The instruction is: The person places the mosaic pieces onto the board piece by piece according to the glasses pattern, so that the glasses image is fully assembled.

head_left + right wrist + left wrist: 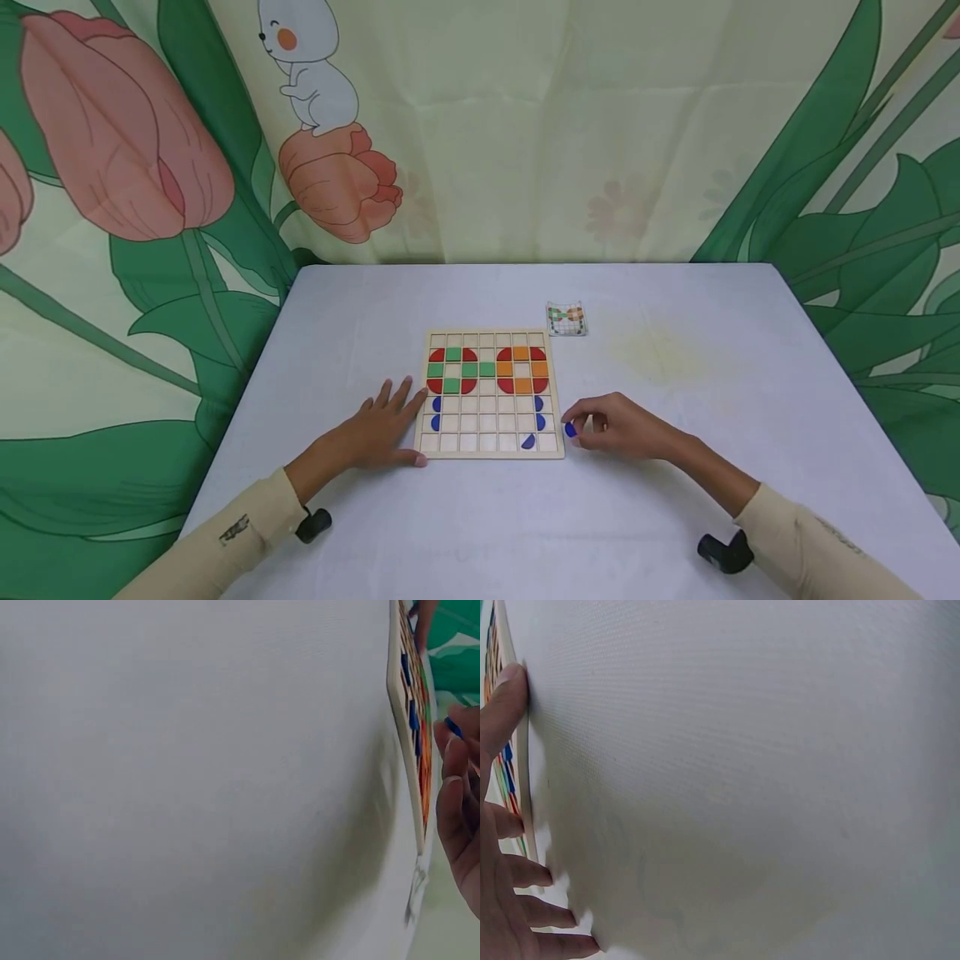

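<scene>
A square wooden grid board (486,423) lies on the table, with red, green and orange pieces forming two ring shapes in its upper rows. Several blue pieces sit along the left and right columns, and one blue piece (528,442) lies tilted in the bottom row. Just right of the board, my right hand (626,427) pinches a blue piece (570,429) between thumb and fingertips; the right wrist view shows the blue piece (453,727) there too. With fingers spread, my left hand (375,429) touches the board's left edge.
A small pattern card (566,319) lies beyond the board's upper right corner, slightly curled. The white table (675,517) extends on both sides. Behind it hangs a printed curtain (525,125) with tulips and leaves.
</scene>
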A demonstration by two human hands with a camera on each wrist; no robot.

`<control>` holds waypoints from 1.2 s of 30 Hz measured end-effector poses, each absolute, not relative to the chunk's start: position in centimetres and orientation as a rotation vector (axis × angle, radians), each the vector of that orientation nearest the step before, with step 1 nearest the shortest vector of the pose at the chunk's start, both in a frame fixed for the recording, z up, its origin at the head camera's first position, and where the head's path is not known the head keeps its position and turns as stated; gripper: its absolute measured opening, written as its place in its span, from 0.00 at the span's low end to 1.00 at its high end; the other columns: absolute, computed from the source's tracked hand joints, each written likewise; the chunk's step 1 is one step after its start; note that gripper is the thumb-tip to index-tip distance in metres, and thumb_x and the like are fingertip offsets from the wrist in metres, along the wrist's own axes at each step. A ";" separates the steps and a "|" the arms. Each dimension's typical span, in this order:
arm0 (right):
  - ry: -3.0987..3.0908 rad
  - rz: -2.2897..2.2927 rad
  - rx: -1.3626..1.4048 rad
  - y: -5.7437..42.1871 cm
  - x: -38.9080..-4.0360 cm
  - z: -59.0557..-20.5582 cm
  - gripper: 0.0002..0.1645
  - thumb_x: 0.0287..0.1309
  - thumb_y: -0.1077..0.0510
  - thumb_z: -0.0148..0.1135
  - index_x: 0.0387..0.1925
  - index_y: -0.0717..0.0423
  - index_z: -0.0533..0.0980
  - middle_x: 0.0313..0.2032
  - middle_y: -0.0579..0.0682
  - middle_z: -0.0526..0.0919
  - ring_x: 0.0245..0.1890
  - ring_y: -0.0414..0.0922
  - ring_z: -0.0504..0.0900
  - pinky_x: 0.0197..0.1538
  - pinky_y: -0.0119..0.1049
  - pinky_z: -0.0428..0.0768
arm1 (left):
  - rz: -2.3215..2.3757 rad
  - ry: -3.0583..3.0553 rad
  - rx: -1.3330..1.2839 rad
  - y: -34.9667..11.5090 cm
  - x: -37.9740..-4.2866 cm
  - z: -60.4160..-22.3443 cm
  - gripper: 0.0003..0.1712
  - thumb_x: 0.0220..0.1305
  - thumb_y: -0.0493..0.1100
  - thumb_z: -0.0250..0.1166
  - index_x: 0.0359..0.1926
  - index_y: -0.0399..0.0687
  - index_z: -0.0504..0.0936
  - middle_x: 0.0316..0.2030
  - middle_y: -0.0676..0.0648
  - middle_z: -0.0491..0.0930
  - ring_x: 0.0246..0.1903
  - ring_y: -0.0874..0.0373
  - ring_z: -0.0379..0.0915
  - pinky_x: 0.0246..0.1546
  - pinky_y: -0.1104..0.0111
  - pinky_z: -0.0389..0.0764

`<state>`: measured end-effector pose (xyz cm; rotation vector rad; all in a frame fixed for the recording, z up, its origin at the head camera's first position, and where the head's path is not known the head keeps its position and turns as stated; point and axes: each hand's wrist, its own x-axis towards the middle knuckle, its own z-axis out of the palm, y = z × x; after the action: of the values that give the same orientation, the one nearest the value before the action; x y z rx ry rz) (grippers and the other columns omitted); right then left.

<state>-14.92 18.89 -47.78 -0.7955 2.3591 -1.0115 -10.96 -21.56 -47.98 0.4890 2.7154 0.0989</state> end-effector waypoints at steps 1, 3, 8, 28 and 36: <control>2.340 -1.010 -0.803 18.4 -15.2 -47.6 0.15 0.60 0.57 0.70 0.49 0.52 0.84 0.34 0.38 0.83 0.28 0.37 0.76 0.29 0.27 0.76 | 0.103 2.716 0.489 -21.6 -10.9 -48.0 0.63 0.53 0.71 0.70 0.80 0.49 0.51 0.79 0.36 0.45 0.76 0.27 0.40 0.66 0.32 0.60; 2.302 -1.014 -0.828 17.4 -15.7 -47.4 0.15 0.61 0.57 0.69 0.50 0.52 0.84 0.35 0.38 0.84 0.27 0.37 0.76 0.29 0.27 0.76 | 0.103 2.713 0.484 -21.6 -10.9 -48.0 0.63 0.53 0.71 0.69 0.80 0.50 0.50 0.79 0.36 0.45 0.76 0.27 0.39 0.66 0.33 0.59; 2.219 -1.043 -0.905 14.8 -17.0 -47.2 0.14 0.61 0.58 0.69 0.49 0.55 0.84 0.34 0.41 0.83 0.26 0.38 0.76 0.29 0.27 0.76 | 0.097 2.711 0.492 -21.6 -11.1 -48.1 0.63 0.53 0.72 0.69 0.80 0.50 0.50 0.79 0.36 0.45 0.76 0.27 0.40 0.66 0.33 0.60; 2.054 -0.876 -1.156 4.5 -18.7 -47.3 0.14 0.59 0.59 0.71 0.48 0.49 0.85 0.33 0.36 0.83 0.31 0.37 0.77 0.32 0.27 0.77 | 0.086 2.694 0.459 -21.7 -11.4 -48.3 0.65 0.52 0.74 0.68 0.81 0.53 0.48 0.80 0.38 0.42 0.76 0.28 0.38 0.66 0.34 0.60; 2.026 -0.826 -1.239 2.2 -18.3 -48.2 0.13 0.60 0.56 0.72 0.47 0.48 0.85 0.31 0.34 0.82 0.29 0.34 0.76 0.33 0.26 0.76 | 0.092 2.685 0.464 -21.6 -11.4 -48.0 0.63 0.53 0.73 0.67 0.80 0.52 0.50 0.80 0.37 0.43 0.76 0.27 0.39 0.66 0.34 0.60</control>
<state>-18.29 2.21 -48.21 -1.2388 2.0255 -0.8259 -11.42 -21.58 -48.04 0.4643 2.6850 0.0919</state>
